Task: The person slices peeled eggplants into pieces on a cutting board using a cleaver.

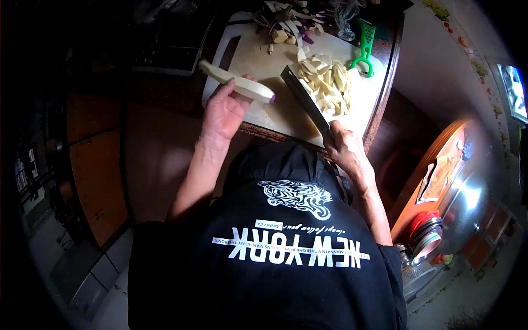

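Observation:
My left hand (225, 113) holds a long, pale peeled eggplant (250, 88) above the left part of the cutting board, thumb and fingers around it. One end of the eggplant still shows a purple patch. My right hand (346, 146) is closed around the handle of a kitchen knife (305, 102), whose blade points up and to the left over the white cutting board (258, 49). Right beside the blade lies a heap of cut pale eggplant pieces (327, 82). The knife and the whole eggplant are apart from each other.
A green peeler (365, 47) rests on the board's right side. Purple and pale peelings (289, 22) lie along the far edge, near a crumpled clear plastic bag (345, 19). A dark stove-like appliance (170, 44) stands at the left. Stacked bowls (426, 234) are at the lower right.

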A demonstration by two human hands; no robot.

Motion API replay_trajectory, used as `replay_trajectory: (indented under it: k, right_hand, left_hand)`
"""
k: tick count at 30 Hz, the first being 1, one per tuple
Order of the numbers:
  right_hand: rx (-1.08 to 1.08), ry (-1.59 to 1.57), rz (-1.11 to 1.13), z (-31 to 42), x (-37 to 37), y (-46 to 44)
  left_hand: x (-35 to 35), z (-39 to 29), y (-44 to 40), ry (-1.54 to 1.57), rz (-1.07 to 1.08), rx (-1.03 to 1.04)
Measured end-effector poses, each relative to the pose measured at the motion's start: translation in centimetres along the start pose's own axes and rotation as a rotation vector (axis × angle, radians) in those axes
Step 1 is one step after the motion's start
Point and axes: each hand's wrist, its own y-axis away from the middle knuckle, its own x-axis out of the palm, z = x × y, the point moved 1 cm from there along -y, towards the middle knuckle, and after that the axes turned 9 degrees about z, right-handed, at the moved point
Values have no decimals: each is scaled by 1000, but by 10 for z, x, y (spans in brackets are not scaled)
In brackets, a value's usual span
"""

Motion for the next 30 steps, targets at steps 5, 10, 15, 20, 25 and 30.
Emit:
replay_trajectory:
  k: [5, 10, 15, 20, 25, 30]
  right_hand:
    - [3, 30, 13, 0, 1, -1]
    - [-7, 34, 14, 1, -1, 0]
    - [-18, 31, 8, 1, -1, -1]
    - [-1, 14, 29, 1, -1, 0]
    - [-6, 56, 32, 2, -1, -2]
    - [-11, 70, -4, 2, 0, -1]
  left_hand:
    - [-33, 34, -2, -211, -113, 145]
    - [-45, 32, 9, -330, -106, 4]
    - [-36, 31, 14, -729, -237, -228]
    - [-40, 30, 12, -1722, -80, 504]
    - [-2, 8, -7, -2446, 239, 579]
    - [6, 3, -13, -2460, 327, 244]
